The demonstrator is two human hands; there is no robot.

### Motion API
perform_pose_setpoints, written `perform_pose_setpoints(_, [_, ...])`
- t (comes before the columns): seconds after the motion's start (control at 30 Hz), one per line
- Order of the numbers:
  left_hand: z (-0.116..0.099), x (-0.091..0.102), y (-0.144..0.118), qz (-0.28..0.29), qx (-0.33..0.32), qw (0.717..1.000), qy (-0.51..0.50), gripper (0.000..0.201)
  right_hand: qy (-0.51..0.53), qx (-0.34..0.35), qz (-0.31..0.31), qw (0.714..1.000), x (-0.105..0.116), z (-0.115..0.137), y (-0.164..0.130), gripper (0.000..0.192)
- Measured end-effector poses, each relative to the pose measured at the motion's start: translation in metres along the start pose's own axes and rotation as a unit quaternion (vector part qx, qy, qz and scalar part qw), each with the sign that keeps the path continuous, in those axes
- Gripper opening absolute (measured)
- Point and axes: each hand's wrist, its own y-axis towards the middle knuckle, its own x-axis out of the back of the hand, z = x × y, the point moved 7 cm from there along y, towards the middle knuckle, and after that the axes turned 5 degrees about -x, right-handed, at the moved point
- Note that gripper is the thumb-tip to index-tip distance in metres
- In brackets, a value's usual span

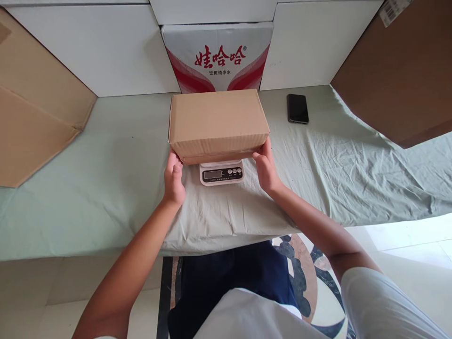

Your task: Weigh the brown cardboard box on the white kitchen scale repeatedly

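Note:
A closed brown cardboard box [219,117] is gripped at its two lower front corners by both of my hands. My left hand [174,178] closes round the left corner, its fingers mostly hidden under and behind the box. At the right corner, my right hand [265,167] has its thumb on the front and its other fingers along the side. Beneath the box stands a white digital kitchen scale [222,173]; its dark display and buttons show in front, and its platform is mostly covered. I cannot tell whether the box rests on the platform or hovers just above it.
Pale green cloth [134,197] covers the table, wrinkled at the right. A black phone [297,108] lies right of the box. Behind stands a white and red carton [219,59] against white panels. Large cardboard pieces rise at the left [38,103] and right [402,75].

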Motion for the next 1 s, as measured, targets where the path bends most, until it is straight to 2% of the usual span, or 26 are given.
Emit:
perform_pose_setpoints(0.1, [0.000, 0.003, 0.001, -0.006, 0.004, 1.000, 0.000, 0.081, -0.003, 0.018, -0.008, 1.000, 0.004, 0.003, 0.001, 0.077])
perform_pose_setpoints(0.17, [-0.001, 0.007, 0.002, -0.019, -0.004, 1.000, -0.014, 0.081, -0.014, 0.024, -0.035, 0.999, 0.013, 0.005, 0.003, 0.076])
perform_pose_setpoints(0.27, [-0.003, 0.015, 0.003, -0.037, -0.018, 0.999, -0.035, 0.079, -0.037, 0.023, -0.078, 0.996, 0.027, 0.009, 0.007, 0.079])
perform_pose_setpoints(0.37, [-0.005, 0.021, 0.004, -0.045, -0.027, 0.998, -0.043, 0.076, -0.045, 0.025, -0.094, 0.994, 0.035, 0.015, 0.009, 0.082])
perform_pose_setpoints(0.47, [-0.007, 0.026, 0.006, -0.056, -0.024, 0.997, -0.047, 0.077, -0.045, 0.022, -0.098, 0.994, 0.035, 0.015, 0.009, 0.084])
perform_pose_setpoints(0.63, [-0.004, 0.027, 0.007, -0.056, -0.016, 0.998, -0.018, 0.080, -0.024, 0.002, -0.101, 0.995, 0.036, 0.003, 0.009, 0.082])
perform_pose_setpoints(0.8, [0.005, 0.027, 0.006, -0.055, -0.012, 0.998, -0.043, 0.085, -0.012, 0.009, -0.106, 0.994, 0.038, -0.005, 0.010, 0.076])
perform_pose_setpoints(1.0, [0.018, 0.031, 0.008, -0.057, -0.011, 0.998, -0.034, 0.074, -0.007, 0.003, -0.117, 0.993, 0.041, -0.008, 0.012, 0.076])
